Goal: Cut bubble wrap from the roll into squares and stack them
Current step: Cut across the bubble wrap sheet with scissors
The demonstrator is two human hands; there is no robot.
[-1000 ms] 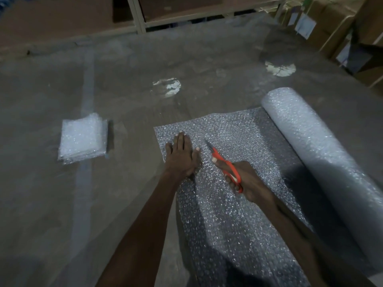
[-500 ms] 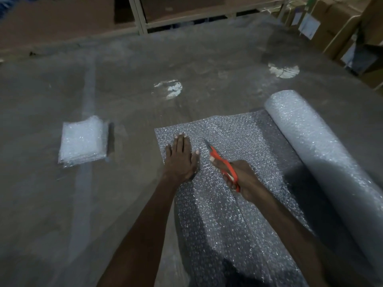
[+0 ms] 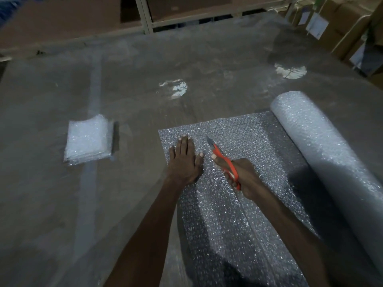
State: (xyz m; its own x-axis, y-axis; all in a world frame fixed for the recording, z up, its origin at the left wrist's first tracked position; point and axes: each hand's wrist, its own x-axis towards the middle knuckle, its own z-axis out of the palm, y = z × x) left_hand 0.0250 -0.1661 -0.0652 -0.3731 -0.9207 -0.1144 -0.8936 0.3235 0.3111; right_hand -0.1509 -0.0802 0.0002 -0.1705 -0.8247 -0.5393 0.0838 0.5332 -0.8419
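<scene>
A sheet of bubble wrap lies unrolled on the floor, still joined to the roll at the right. My left hand presses flat on the sheet near its left edge, fingers straight. My right hand grips orange-handled scissors, whose blades point away from me over the sheet just right of my left hand. A stack of cut squares sits on the floor to the left.
The grey floor carries two shiny patches of light. A metal shelf frame stands at the back. Cardboard boxes are piled at the far right.
The scissors and my right hand have edged slightly forward along the sheet. My left hand stays pressed on the wrap.
</scene>
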